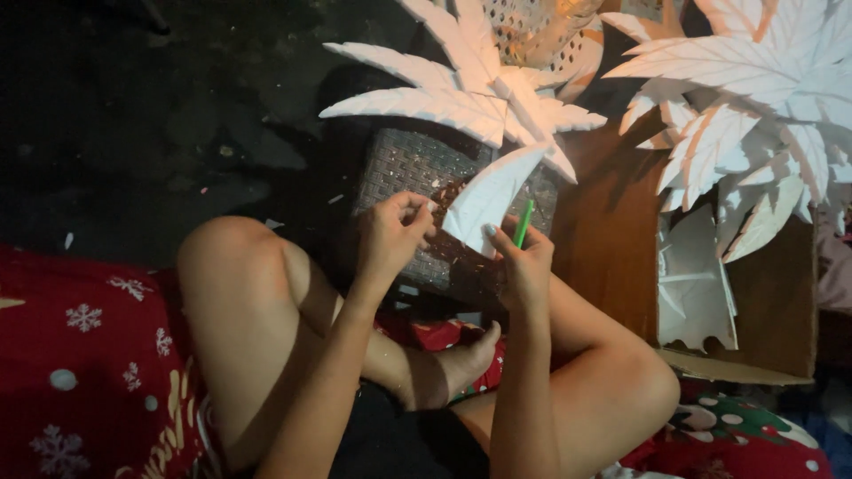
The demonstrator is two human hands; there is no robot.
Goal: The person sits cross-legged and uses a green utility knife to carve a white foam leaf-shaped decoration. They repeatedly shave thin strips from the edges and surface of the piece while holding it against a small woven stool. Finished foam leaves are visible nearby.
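A white foam leaf shape [491, 193] stands between my two hands. My left hand [393, 232] pinches its lower left edge with fingers curled. My right hand [524, 262] grips a thin green tool [524, 222] held against the leaf's right edge. Both hands hover above my crossed bare legs, in front of a grey woven basket [410, 168].
Several finished white foam leaves [461, 98] lie fanned on the basket. More leaves [754, 98] spill from a brown cardboard box [781, 310] at right, with white foam offcuts [697, 284] inside. A red snowflake-patterned cloth [89, 355] covers the floor under me. Dark ground lies at the upper left.
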